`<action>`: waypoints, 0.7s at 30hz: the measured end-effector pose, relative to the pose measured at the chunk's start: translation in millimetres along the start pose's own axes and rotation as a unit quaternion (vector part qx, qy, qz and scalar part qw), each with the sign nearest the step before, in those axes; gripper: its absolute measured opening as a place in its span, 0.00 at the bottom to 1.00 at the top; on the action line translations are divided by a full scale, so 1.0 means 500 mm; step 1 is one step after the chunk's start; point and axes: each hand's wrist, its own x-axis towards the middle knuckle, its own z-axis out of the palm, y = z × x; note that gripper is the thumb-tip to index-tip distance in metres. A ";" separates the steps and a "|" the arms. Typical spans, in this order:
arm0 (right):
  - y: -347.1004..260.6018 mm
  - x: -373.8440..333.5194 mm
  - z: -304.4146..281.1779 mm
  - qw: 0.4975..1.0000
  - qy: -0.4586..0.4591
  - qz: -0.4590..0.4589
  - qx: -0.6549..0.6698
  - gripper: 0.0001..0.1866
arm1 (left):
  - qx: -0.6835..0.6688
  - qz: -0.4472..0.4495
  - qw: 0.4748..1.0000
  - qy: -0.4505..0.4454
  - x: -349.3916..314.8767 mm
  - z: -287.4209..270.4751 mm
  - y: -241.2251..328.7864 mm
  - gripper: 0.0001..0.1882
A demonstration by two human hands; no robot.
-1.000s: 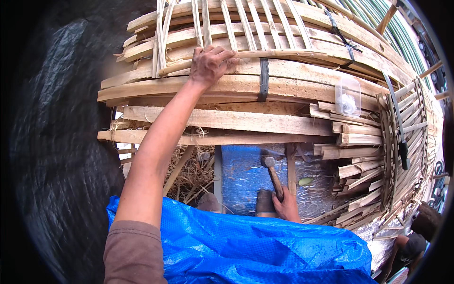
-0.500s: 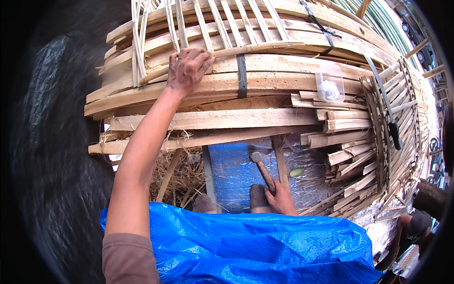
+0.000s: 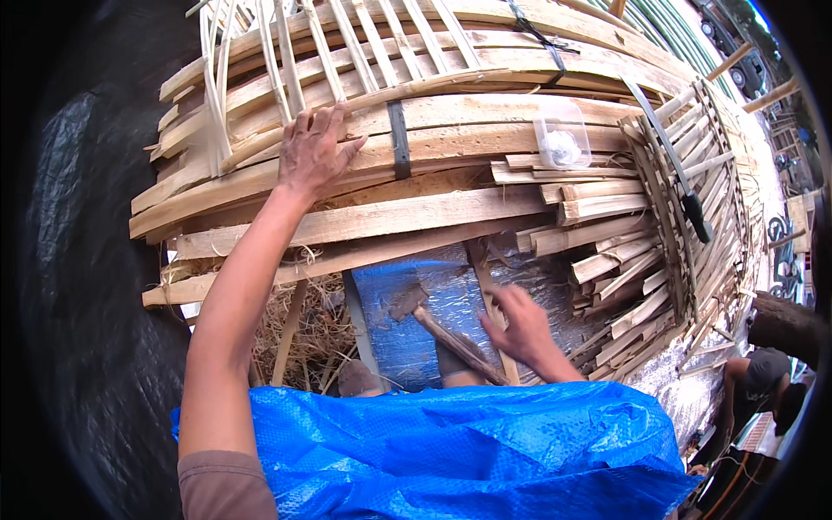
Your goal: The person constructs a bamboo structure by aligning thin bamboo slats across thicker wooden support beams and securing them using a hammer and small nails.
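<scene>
My left hand (image 3: pixel 316 154) lies with fingers stretched and thumb apart on the lower edge strip of a slatted wooden frame (image 3: pixel 368 94). That frame rests on long sawn planks (image 3: pixel 485 143). Over the right side of the low work area, my right hand (image 3: pixel 524 328) is open with nothing in it. Just left of it is a wooden-handled hammer (image 3: pixel 455 340), apart from the fingers, its head toward the planks. Whether the hammer touches the surface beneath I cannot tell. A foot shows partly below the handle.
A clear plastic tub (image 3: pixel 562 134) with small whitish contents sits on the planks. Bundled split strips (image 3: pixel 607 208) and a long blade with a black handle (image 3: pixel 696 217) lie at the right. A blue tarp (image 3: pixel 433 451) covers my lap. Another person (image 3: pixel 763 381) is at the far right.
My right hand has let go of the hammer and moved up and right; the hammer sits lower and tilted. My left hand has loosened, its thumb spread. The whole view has shifted a little.
</scene>
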 end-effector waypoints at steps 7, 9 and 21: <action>0.053 0.281 -0.333 0.972 0.174 -0.044 -0.151 0.10 | 0.007 -0.012 0.999 -0.033 -0.010 -0.016 0.008 0.44; 0.046 0.307 -0.348 0.969 0.109 -0.022 -0.219 0.08 | 0.014 0.006 1.000 0.011 -0.012 -0.002 0.004 0.43; 0.118 0.427 -0.385 0.990 -0.040 0.002 -0.138 0.16 | 0.018 0.031 0.994 0.108 -0.018 0.032 -0.004 0.40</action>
